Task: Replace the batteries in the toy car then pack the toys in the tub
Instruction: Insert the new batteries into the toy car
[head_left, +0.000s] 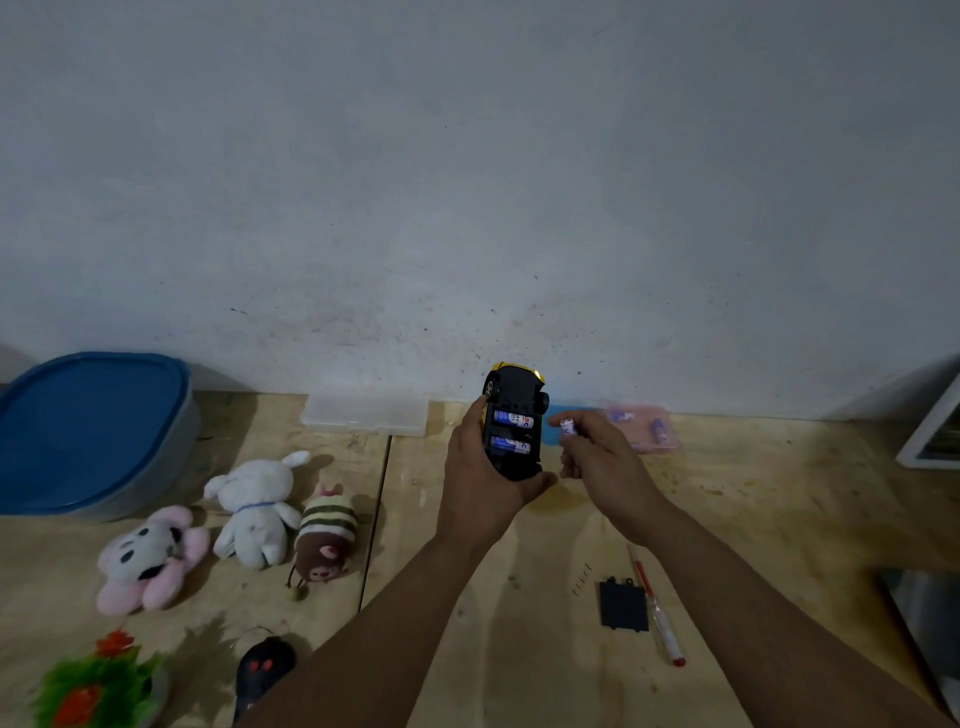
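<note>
My left hand (480, 480) holds a yellow and black toy car (514, 400) upside down above the wooden table, its battery bay open with two blue-white batteries inside. Just right of the car, my right hand (597, 457) pinches a loose battery (568, 428) between its fingertips. The black battery cover (622, 605) lies on the table at lower right, with small screws (582, 577) and a red-tipped screwdriver (657, 610) beside it. A tub with a blue lid (88, 421) stands at far left.
Plush toys lie at left: a pink flower plush (148, 558), a white bunny (257, 509), a striped brown one (324, 535). A black toy mouse (260, 670) and green-red toy (91, 686) sit at bottom left. A clear box (366, 413) and pink battery case (647, 428) rest by the wall.
</note>
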